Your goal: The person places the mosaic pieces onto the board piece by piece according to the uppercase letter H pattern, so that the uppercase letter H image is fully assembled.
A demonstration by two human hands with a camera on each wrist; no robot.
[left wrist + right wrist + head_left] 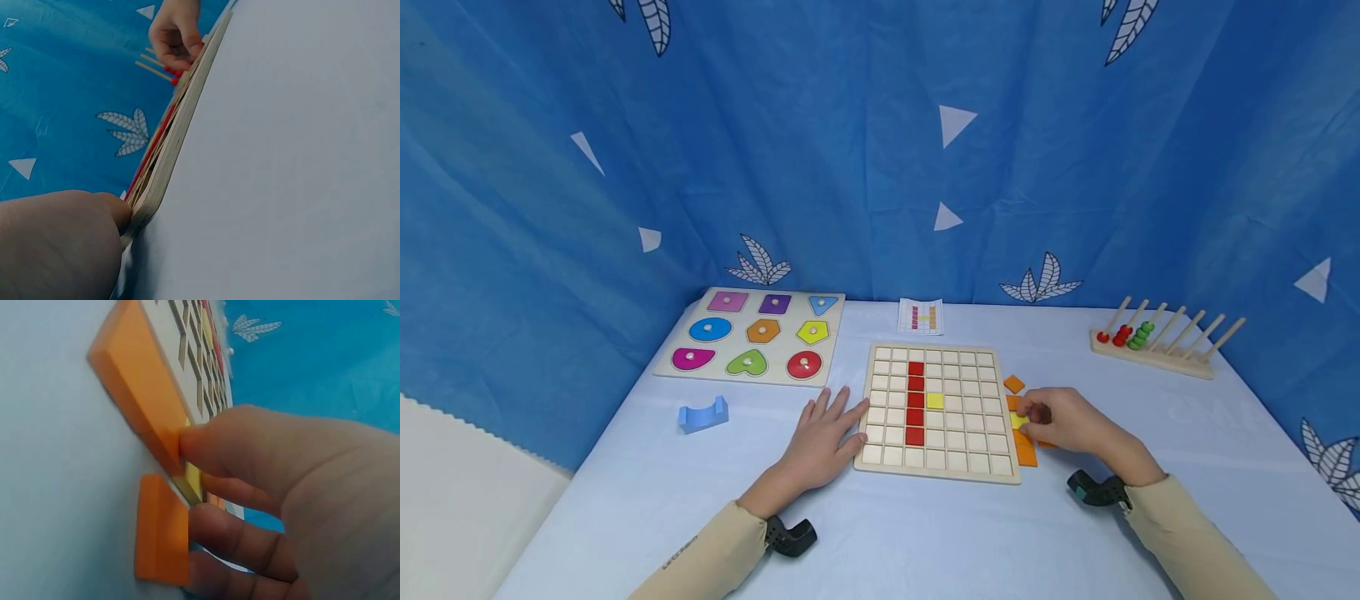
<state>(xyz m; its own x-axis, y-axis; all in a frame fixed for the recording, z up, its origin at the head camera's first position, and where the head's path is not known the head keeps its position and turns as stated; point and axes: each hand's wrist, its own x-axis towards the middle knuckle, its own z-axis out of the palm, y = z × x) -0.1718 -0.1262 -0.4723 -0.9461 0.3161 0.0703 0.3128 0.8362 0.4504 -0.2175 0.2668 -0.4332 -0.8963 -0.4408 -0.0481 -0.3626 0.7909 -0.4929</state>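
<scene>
A wooden grid board (936,474) lies on the table, with a column of several red tiles (915,400) and one yellow tile (935,402) set in its squares. My left hand (822,446) rests against the board's left edge, fingers spread, thumb near the lower corner. Beyond the right edge, my right hand (1067,421) pinches another yellow tile (193,481) between thumb and fingers. Orange tiles (1026,451) lie around that hand, close along the board; in the right wrist view, one orange tile (164,531) sits just under the fingers.
Behind the board lies a small pattern card (921,317). A shape puzzle board (745,333) is at the back left, with a blue curved block (703,415) in front of it. A bead peg stand (1150,356) stands at the back right, before the blue curtain (865,167).
</scene>
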